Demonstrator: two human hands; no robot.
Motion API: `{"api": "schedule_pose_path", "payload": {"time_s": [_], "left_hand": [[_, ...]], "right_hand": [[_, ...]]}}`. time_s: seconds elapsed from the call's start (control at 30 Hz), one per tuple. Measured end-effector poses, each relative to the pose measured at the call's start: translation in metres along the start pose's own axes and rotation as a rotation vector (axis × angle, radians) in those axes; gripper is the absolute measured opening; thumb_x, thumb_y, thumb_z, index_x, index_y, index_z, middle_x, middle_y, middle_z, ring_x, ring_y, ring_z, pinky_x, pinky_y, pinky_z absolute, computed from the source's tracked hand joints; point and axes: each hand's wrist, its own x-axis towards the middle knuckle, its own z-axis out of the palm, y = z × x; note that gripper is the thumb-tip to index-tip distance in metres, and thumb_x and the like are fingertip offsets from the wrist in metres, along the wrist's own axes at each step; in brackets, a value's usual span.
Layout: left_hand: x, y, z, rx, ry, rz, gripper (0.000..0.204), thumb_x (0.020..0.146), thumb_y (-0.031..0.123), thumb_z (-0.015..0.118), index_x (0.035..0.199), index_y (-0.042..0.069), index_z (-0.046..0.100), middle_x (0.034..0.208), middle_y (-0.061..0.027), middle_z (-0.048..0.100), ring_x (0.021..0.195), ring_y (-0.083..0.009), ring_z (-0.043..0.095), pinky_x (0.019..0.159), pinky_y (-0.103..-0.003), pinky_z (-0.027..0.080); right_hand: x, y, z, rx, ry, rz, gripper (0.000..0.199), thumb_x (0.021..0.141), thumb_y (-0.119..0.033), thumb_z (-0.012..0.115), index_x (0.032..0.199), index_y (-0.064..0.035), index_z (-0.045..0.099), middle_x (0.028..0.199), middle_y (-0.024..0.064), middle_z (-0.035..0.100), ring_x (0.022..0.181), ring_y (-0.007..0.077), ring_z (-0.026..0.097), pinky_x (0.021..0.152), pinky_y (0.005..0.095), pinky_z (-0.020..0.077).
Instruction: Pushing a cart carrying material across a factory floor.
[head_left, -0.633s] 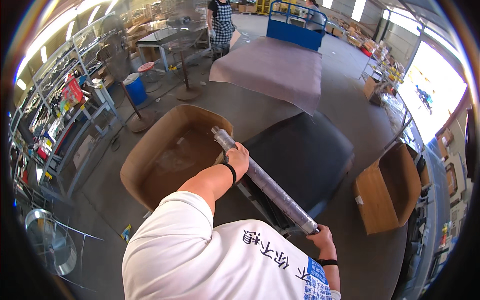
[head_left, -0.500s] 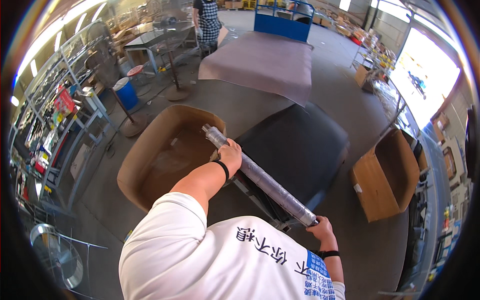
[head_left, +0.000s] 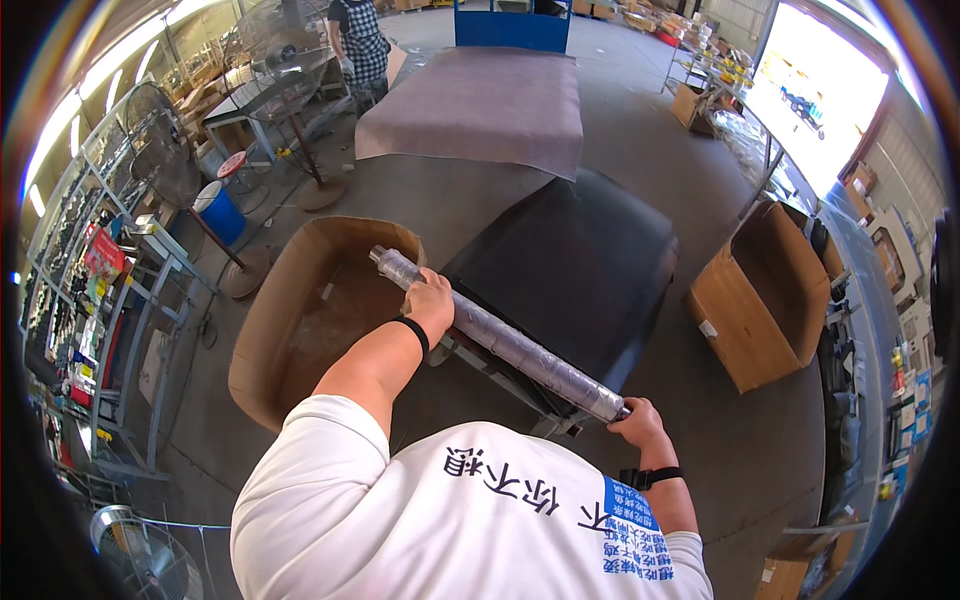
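Two hands grip our long film-wrapped roll [head_left: 500, 338]; left hand [head_left: 430, 300] closed near its upper end, right hand [head_left: 636, 420] closed at its lower end, above the black tabletop [head_left: 580, 270], beside an open cardboard box [head_left: 310, 320].

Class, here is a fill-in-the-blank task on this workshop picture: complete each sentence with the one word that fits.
1. Both hands hold a long roll of clear ____.
2. The left hand wears a ____ wristband.
3. The open cardboard box lies to the person's ____.
4. The right hand grips the roll's nearer ____.

Missing words: film; black; left; end
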Motion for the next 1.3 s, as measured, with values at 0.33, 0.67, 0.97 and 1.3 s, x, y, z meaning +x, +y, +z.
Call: {"api": "schedule_pose_path", "payload": {"time_s": [0.33, 0.67, 0.97, 1.3], "left_hand": [[0.005, 0.000, 0.007, -0.013, -0.017, -0.016, 0.069, 0.089, 0.021, 0.062, 0.149, 0.003, 0.032, 0.155, -0.0264, 0.024, 0.110, -0.0439, 0.060, 0.083, -0.049, 0.055], [0.006, -0.001, 0.009, 0.013, 0.014, 0.004, 0.069, 0.087, 0.022, 0.064, 0.146, 0.001, 0.035, 0.153, -0.0278, 0.028, 0.109, -0.0443, 0.062, 0.080, -0.048, 0.056], [0.001, 0.000, 0.004, 0.020, 0.018, 0.011, 0.066, 0.089, 0.022, 0.061, 0.147, 0.002, 0.035, 0.154, -0.0273, 0.028, 0.107, -0.0454, 0.062, 0.081, -0.048, 0.056], [-0.007, 0.005, 0.013, 0.001, 0.012, 0.002, 0.065, 0.090, 0.022, 0.060, 0.147, 0.003, 0.036, 0.154, -0.0268, 0.027, 0.108, -0.0464, 0.061, 0.082, -0.050, 0.055]], "right_hand": [[-0.002, -0.006, -0.003, -0.005, -0.032, 0.023, 0.066, 0.058, -0.026, 0.086, 0.119, -0.0093, 0.069, 0.124, 0.0150, 0.062, 0.116, 0.0311, 0.060, 0.101, 0.0371, 0.0475], [-0.003, -0.005, -0.003, 0.004, -0.014, 0.026, 0.068, 0.057, -0.024, 0.088, 0.119, -0.0077, 0.068, 0.123, 0.0166, 0.063, 0.117, 0.0321, 0.059, 0.102, 0.0374, 0.0461], [0.000, 0.002, -0.001, -0.015, -0.050, 0.033, 0.063, 0.058, -0.026, 0.085, 0.118, -0.0107, 0.069, 0.123, 0.0133, 0.062, 0.115, 0.0306, 0.060, 0.099, 0.0368, 0.0483], [-0.005, 0.012, 0.005, -0.006, -0.036, 0.017, 0.062, 0.058, -0.025, 0.085, 0.117, -0.0107, 0.070, 0.123, 0.0140, 0.062, 0.114, 0.0306, 0.061, 0.099, 0.0369, 0.0487]]}}
